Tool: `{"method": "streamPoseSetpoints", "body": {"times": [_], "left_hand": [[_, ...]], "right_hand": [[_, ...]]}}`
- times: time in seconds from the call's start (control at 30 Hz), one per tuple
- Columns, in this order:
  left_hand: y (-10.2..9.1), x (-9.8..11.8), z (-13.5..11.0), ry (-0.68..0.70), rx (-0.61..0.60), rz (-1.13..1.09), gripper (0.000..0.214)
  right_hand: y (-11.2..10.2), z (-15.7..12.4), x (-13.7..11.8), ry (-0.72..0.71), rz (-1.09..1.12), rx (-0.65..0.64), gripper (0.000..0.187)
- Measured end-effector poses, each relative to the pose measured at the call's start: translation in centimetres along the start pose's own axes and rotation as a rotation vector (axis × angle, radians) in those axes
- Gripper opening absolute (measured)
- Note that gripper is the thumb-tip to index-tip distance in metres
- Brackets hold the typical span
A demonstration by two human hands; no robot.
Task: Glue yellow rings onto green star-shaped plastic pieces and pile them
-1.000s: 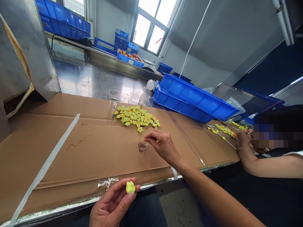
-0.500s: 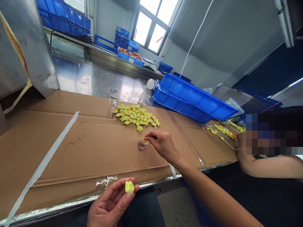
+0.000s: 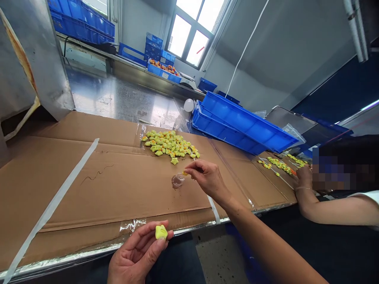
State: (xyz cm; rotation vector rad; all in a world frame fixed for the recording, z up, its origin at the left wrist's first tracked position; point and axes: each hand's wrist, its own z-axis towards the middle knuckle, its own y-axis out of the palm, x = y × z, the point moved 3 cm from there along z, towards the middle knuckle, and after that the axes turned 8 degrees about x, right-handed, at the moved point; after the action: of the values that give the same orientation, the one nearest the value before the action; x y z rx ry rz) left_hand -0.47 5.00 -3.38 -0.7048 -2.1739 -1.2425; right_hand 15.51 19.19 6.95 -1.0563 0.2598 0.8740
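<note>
My left hand (image 3: 136,254) is near the table's front edge, its thumb and fingers pinched on a small yellow-green piece (image 3: 161,232). My right hand (image 3: 207,179) reaches over the cardboard (image 3: 103,185), pinching a tiny orange piece (image 3: 185,173) just above a small clear cup (image 3: 177,181). A pile of yellow-green pieces (image 3: 169,146) lies on the cardboard just beyond the cup.
Stacked blue trays (image 3: 242,126) stand at the right behind the cardboard. A co-worker's hand (image 3: 303,177) rests by another scatter of pieces (image 3: 281,165) at the far right. A metal housing (image 3: 32,59) rises at the left. More blue bins (image 3: 160,69) sit by the window.
My right hand has lifted slightly from the clear cup and now shows a tiny orange piece in its pinch. My left hand keeps holding the yellow-green piece.
</note>
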Motion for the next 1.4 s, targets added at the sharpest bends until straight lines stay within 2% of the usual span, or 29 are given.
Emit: {"method": "streamPoseSetpoints", "body": {"times": [0.13,0.4,0.77,1.13,1.3,1.4], "left_hand": [[0.1,0.0,-0.1,-0.02,0.015,-0.029,0.031],[1.2,-0.3,-0.3,-0.046,0.007,-0.096,0.03],[1.3,-0.4,-0.3,-0.066,-0.003,-0.067,0.031],[1.4,-0.4,-0.4,-0.041,0.005,-0.054,0.032],[1.3,-0.4,-0.3,-0.061,-0.008,-0.062,0.031],[1.4,-0.4,-0.2,-0.057,-0.002,-0.068,0.03]], "right_hand": [[0.0,0.1,0.8,0.108,0.126,-0.008,0.01],[0.0,0.3,1.4,0.246,0.309,-0.005,0.021],[0.7,-0.2,2.7,0.256,0.27,0.009,0.019],[0.9,-0.6,3.0,0.264,0.212,-0.025,0.018],[0.4,-0.6,3.0,0.278,0.241,-0.008,0.02],[-0.5,-0.6,2.2,0.289,0.273,0.007,0.021]]}}
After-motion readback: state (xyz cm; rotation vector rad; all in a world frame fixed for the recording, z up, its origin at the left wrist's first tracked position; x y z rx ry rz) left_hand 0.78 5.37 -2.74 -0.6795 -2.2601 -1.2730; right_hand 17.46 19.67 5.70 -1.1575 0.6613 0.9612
